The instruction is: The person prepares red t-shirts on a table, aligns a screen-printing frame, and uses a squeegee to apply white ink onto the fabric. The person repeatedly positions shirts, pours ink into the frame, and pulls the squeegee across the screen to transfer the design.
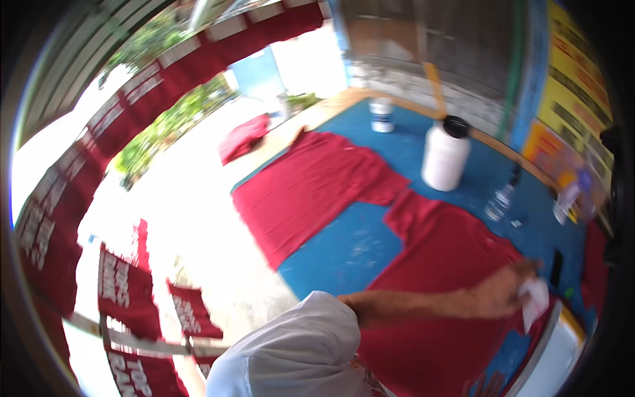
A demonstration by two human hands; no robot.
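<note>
My left arm, in a pale grey sleeve, reaches across to the right over a red T-shirt spread flat on the blue table. My left hand, smeared by motion, is closed on a crumpled white cloth beside the shirt's right edge. At the lower edge, only the spread fingers of my right hand show, by the shirt's hem, with nothing visible in them. Beside that hand lies a pale framed panel. A second red T-shirt lies flat farther back on the left.
On the blue table stand a large white jar with a black lid, a small white tub, a clear bottle and a spray bottle. Printed red cloths hang at left. A folded red cloth lies beyond the table.
</note>
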